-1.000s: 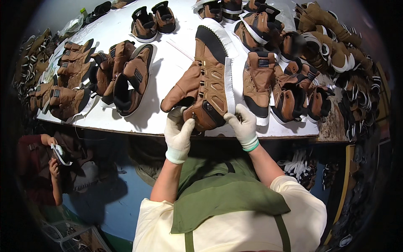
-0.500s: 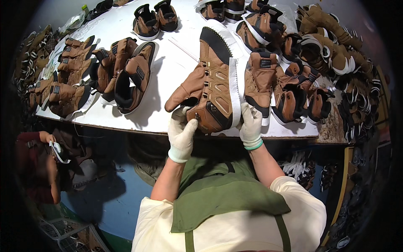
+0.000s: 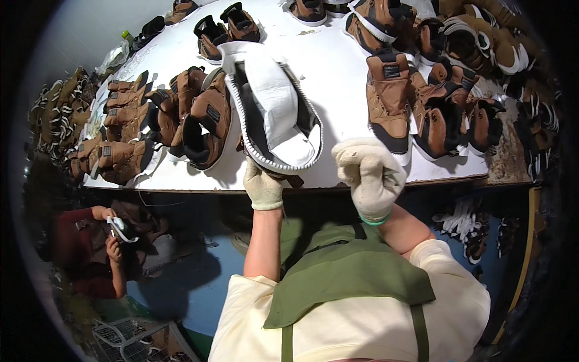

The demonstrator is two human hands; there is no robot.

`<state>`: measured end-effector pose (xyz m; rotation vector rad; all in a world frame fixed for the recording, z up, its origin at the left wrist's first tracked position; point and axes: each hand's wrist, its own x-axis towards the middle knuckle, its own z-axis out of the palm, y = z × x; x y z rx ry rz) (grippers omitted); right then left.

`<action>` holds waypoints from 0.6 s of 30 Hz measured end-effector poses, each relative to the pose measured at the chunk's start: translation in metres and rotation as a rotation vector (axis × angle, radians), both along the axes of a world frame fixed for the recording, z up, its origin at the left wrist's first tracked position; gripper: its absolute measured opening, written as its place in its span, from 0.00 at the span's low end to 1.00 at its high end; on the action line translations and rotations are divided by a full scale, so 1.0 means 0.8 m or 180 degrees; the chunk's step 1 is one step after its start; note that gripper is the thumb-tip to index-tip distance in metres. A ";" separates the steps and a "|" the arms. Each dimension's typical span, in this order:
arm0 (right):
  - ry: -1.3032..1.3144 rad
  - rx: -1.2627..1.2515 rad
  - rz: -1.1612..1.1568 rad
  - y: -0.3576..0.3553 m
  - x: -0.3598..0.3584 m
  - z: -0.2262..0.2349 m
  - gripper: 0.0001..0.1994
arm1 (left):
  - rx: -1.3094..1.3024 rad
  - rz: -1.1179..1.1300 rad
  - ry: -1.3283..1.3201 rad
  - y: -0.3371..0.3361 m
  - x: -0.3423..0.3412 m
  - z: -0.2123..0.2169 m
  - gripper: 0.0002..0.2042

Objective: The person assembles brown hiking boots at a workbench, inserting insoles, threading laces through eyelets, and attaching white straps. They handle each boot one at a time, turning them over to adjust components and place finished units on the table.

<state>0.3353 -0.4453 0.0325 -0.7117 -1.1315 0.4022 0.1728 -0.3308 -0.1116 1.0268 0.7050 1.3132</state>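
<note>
The gloved left hand (image 3: 263, 187) grips the brown boot (image 3: 274, 114) from below, holding it up over the white table (image 3: 338, 72) with its white sole facing the camera. The gloved right hand (image 3: 369, 178) hangs just beside it, loosely curled and holding nothing.

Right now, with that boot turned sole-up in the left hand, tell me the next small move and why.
Probably bring the right hand back onto the boot. Only the left hand grips it, at the near end by the table edge, white sole facing up, while the gloved right hand hangs free beside it.
</note>
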 end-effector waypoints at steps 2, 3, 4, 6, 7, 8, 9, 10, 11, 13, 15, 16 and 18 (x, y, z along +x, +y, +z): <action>-0.0036 -0.0254 0.0145 -0.006 0.007 0.005 0.14 | -0.0101 -0.0078 -0.1154 0.005 -0.007 -0.003 0.18; -0.0007 -0.0376 0.0221 -0.007 0.011 0.007 0.14 | -0.0120 0.0008 -0.0727 0.002 -0.008 0.003 0.19; 0.0022 -0.0497 0.0299 -0.007 0.014 0.007 0.14 | -0.0161 0.0007 -0.0652 0.004 -0.006 0.009 0.19; 0.0049 -0.0613 0.0318 -0.011 0.015 0.005 0.12 | -0.0280 -0.0012 -0.0873 0.005 -0.002 0.012 0.19; 0.0003 -0.0642 0.0309 -0.013 0.015 0.005 0.11 | -0.0355 -0.0078 -0.1030 0.006 -0.001 0.012 0.19; -0.0048 -0.0675 0.0294 -0.015 0.016 0.004 0.11 | -0.0452 -0.0161 -0.1205 0.007 0.001 0.010 0.19; -0.0025 -0.0690 0.0400 -0.018 0.017 0.005 0.06 | -0.0535 -0.0260 -0.1348 0.008 0.002 0.009 0.20; -0.0131 -0.0624 0.0396 -0.019 0.017 0.005 0.04 | -0.0636 -0.0396 -0.1477 0.011 0.005 0.008 0.20; -0.0247 -0.0564 0.0396 -0.019 0.017 0.007 0.03 | -0.0730 -0.0527 -0.1601 0.011 0.008 0.008 0.20; -0.0489 -0.0444 0.0501 -0.021 0.019 0.010 0.07 | -0.0896 -0.0722 -0.1794 0.012 0.009 0.006 0.20; -0.0266 -0.0438 0.0743 -0.027 0.014 0.009 0.09 | -0.0983 -0.0865 -0.1908 0.014 0.015 0.002 0.20; -0.0154 -0.0436 0.0861 -0.029 0.011 0.008 0.11 | -0.1015 -0.0901 -0.1945 0.015 0.015 0.001 0.20; -0.0293 -0.0364 0.0966 -0.029 0.010 0.005 0.13 | -0.1061 -0.0944 -0.1978 0.014 0.015 0.001 0.20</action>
